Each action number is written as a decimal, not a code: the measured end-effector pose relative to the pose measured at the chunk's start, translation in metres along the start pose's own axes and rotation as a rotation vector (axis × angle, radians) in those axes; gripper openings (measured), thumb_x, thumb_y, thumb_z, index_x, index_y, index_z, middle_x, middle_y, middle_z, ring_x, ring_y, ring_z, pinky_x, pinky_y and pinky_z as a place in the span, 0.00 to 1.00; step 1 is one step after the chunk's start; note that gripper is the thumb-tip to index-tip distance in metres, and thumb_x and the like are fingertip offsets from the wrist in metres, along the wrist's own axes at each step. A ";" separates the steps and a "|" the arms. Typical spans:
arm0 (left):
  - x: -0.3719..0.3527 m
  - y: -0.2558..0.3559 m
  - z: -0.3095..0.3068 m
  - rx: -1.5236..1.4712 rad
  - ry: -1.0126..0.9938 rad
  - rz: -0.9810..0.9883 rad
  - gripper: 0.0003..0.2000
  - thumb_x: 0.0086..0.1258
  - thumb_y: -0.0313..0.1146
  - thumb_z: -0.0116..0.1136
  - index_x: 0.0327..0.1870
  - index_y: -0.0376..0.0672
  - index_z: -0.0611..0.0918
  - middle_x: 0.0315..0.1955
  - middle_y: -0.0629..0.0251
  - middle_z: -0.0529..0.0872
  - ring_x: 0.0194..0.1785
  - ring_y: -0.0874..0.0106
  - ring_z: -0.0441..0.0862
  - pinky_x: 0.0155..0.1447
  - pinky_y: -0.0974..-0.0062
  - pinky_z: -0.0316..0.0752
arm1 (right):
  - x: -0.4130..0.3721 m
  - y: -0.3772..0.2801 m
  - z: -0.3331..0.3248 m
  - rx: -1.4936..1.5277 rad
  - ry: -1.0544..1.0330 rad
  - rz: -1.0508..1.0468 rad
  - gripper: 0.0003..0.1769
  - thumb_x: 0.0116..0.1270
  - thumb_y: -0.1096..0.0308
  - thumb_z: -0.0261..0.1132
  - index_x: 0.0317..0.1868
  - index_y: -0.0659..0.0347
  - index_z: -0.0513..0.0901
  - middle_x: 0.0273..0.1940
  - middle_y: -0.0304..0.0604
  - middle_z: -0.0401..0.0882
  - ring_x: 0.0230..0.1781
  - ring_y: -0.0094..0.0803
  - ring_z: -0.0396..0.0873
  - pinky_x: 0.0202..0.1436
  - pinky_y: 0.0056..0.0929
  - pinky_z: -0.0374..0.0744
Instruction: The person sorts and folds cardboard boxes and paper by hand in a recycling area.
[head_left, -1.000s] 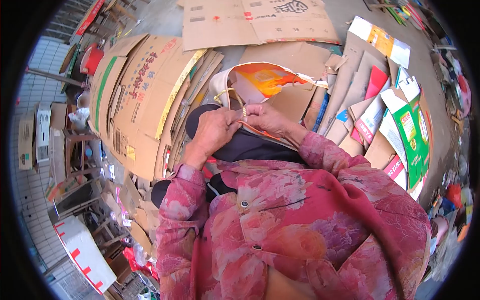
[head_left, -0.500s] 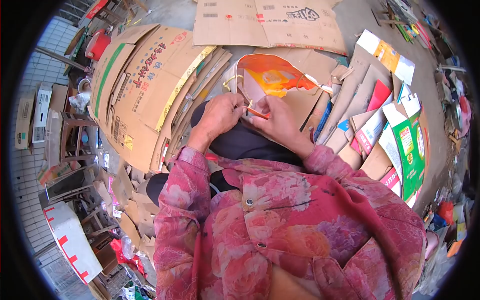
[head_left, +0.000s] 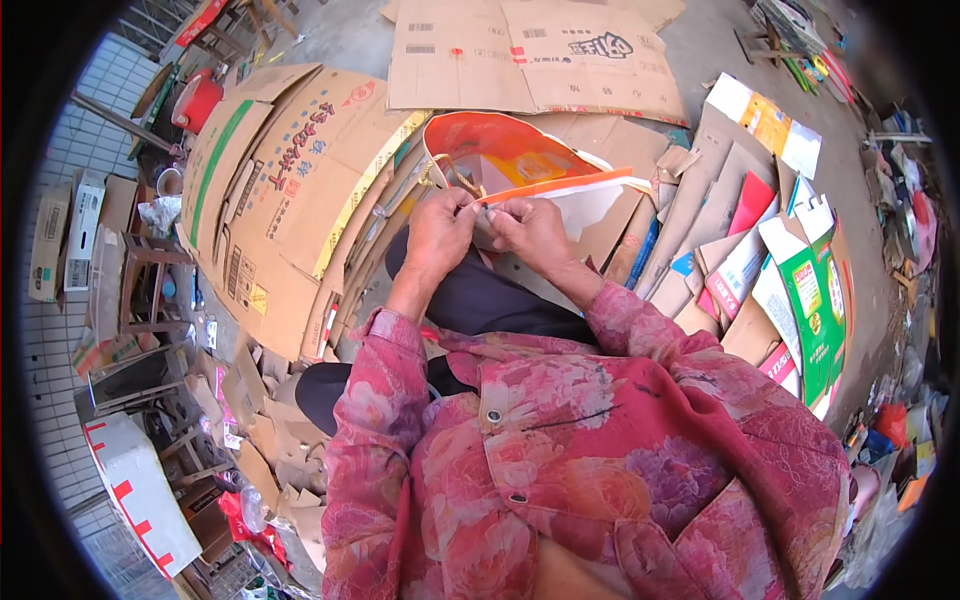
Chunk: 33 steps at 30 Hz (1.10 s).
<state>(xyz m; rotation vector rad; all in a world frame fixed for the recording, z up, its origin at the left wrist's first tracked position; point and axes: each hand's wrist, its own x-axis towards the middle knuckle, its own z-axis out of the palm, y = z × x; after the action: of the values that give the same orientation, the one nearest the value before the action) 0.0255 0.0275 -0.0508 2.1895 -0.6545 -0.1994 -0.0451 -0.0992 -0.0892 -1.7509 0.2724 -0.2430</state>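
Observation:
A paper bag (head_left: pixel 590 207) with a white outside, an orange inside and a twisted gold rope handle stands open-mouthed in front of my knees. My left hand (head_left: pixel 441 232) is closed in a pinch at the left end of the bag's near rim, just below the rope. Right beside it, my right hand (head_left: pixel 535 235) pinches the same rim, with the fingertips of both hands almost touching. The orange edge runs from my fingers up to the right. What lies exactly between my fingertips is hidden.
A stack of flattened cardboard boxes (head_left: pixel 300 180) rises on the left. Ahead lies a large cardboard sheet (head_left: pixel 535 60). More flattened cartons, including a green one (head_left: pixel 815 310), lean on the right. A wooden chair (head_left: pixel 150 270) and a white foam box (head_left: pixel 145 490) stand at far left.
The bag's near rim has turned and now stretches as a straight orange edge to the right. My right hand has shifted left and down, closer to my left hand.

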 end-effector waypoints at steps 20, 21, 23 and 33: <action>0.000 -0.001 0.007 -0.129 0.019 -0.018 0.06 0.56 0.30 0.54 0.28 0.36 0.80 0.21 0.58 0.80 0.26 0.70 0.79 0.34 0.76 0.72 | -0.001 0.011 -0.001 0.550 -0.112 0.350 0.06 0.58 0.69 0.58 0.25 0.61 0.75 0.18 0.33 0.71 0.14 0.16 0.65 0.16 0.13 0.62; -0.001 0.000 0.007 -0.136 0.010 -0.011 0.06 0.57 0.29 0.54 0.29 0.35 0.79 0.21 0.63 0.79 0.27 0.75 0.76 0.34 0.78 0.70 | -0.001 0.009 -0.003 0.549 -0.110 0.352 0.06 0.58 0.69 0.58 0.25 0.61 0.75 0.18 0.33 0.71 0.14 0.16 0.65 0.16 0.13 0.62; -0.001 -0.001 0.008 -0.142 0.001 -0.003 0.06 0.58 0.28 0.55 0.29 0.34 0.79 0.21 0.68 0.77 0.27 0.81 0.72 0.34 0.81 0.69 | 0.000 0.006 -0.007 0.594 -0.161 0.397 0.06 0.58 0.70 0.58 0.25 0.61 0.74 0.18 0.33 0.71 0.14 0.16 0.65 0.16 0.14 0.62; -0.004 0.004 0.006 -0.090 0.001 0.029 0.06 0.56 0.28 0.55 0.29 0.35 0.79 0.23 0.60 0.79 0.28 0.72 0.77 0.35 0.77 0.70 | 0.007 0.002 -0.015 0.721 -0.245 0.536 0.04 0.58 0.72 0.58 0.27 0.63 0.76 0.16 0.33 0.71 0.10 0.15 0.65 0.11 0.12 0.61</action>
<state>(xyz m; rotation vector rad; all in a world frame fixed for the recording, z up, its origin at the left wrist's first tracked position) 0.0181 0.0236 -0.0524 2.0931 -0.6636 -0.2091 -0.0430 -0.1158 -0.0880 -0.9342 0.4038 0.2427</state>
